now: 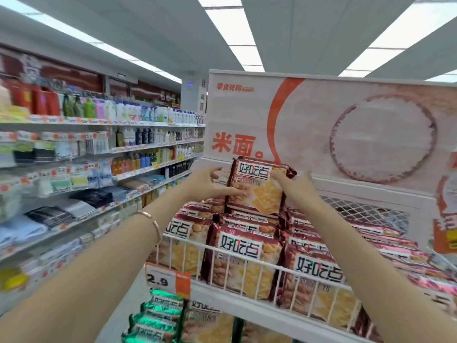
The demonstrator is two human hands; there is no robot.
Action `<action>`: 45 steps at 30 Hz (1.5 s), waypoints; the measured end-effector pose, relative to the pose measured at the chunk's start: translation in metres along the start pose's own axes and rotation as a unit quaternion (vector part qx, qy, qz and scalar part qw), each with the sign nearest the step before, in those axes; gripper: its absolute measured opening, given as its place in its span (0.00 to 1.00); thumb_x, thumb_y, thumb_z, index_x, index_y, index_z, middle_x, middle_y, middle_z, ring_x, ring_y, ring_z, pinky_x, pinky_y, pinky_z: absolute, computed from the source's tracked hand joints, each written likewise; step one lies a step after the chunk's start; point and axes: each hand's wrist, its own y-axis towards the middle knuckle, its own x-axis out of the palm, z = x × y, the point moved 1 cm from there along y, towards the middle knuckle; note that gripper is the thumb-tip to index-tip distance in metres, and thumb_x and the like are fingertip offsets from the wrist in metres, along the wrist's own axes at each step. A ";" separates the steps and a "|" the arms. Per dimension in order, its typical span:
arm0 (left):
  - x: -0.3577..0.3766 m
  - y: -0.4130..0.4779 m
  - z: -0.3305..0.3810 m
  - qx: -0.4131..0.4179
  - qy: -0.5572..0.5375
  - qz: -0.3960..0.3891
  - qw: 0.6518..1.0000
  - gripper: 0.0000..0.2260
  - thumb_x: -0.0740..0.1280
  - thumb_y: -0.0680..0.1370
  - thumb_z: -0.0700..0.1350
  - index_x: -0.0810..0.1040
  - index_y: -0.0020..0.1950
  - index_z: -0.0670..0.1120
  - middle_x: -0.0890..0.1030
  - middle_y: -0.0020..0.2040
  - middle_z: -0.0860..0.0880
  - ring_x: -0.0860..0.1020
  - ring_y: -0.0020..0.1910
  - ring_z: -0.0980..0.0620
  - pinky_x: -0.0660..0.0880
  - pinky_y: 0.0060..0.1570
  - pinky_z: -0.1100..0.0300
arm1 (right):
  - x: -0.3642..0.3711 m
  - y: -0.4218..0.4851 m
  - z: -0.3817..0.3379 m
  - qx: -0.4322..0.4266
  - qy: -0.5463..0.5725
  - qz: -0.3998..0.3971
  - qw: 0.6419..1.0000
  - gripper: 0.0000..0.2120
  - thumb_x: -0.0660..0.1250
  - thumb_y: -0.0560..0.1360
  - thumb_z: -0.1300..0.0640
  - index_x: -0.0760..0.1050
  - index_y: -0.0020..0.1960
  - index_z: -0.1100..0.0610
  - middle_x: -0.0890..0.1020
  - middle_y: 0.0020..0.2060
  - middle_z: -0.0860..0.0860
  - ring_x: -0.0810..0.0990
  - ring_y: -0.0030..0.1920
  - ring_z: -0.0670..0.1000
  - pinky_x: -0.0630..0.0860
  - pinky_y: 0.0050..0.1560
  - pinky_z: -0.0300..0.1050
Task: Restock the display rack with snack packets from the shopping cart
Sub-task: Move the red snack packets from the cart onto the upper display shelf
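At frame centre the right hand [298, 188] hides the right edge of the snack packet [257, 191], fingers seemingly curled round it; the left hand [210, 185] pinches its left edge above the display rack [237, 300].

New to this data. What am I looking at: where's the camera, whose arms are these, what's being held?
There is no robot here. A person works with bare hands, and the single picture comes from a wide-angle camera worn on their head, so both arms reach in from the bottom edge. The left hand and right hand grip a red snack packet by its sides, upright above the display rack. The rack is a white wire-fronted shelf stacked with matching red packets. A price tag reading 2.9 hangs on its front, and green packets lie on the tier below. Shelves of bottles run along the left. No shopping cart is in view.
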 end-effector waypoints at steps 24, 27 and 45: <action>-0.185 -0.529 -0.332 -0.443 0.035 0.107 0.890 0.14 0.68 0.80 0.50 0.81 0.60 0.41 0.81 0.57 0.43 0.80 0.55 0.43 0.77 0.55 0.52 | 0.424 -0.411 -0.100 -0.304 -0.252 -0.335 0.856 0.35 0.66 0.75 0.41 0.63 0.74 0.58 0.69 0.69 0.57 0.62 0.72 0.59 0.57 0.74 0.53; -0.167 -0.583 -0.358 -0.494 0.006 0.114 0.862 0.13 0.68 0.80 0.49 0.81 0.59 0.41 0.82 0.58 0.43 0.80 0.55 0.44 0.77 0.59 0.51 | 0.465 -0.456 -0.077 -0.298 -0.288 -0.402 0.817 0.34 0.66 0.75 0.42 0.63 0.75 0.57 0.69 0.69 0.57 0.65 0.71 0.59 0.59 0.73 0.54; -0.090 -0.758 -0.465 -0.715 -0.120 0.386 0.570 0.11 0.65 0.77 0.40 0.77 0.35 0.47 0.84 0.45 0.42 0.84 0.46 0.43 0.79 0.51 0.53 | 0.679 -0.536 0.075 -0.203 -0.400 -0.728 0.519 0.27 0.61 0.80 0.49 0.68 0.72 0.66 0.71 0.71 0.61 0.71 0.69 0.60 0.68 0.68 0.52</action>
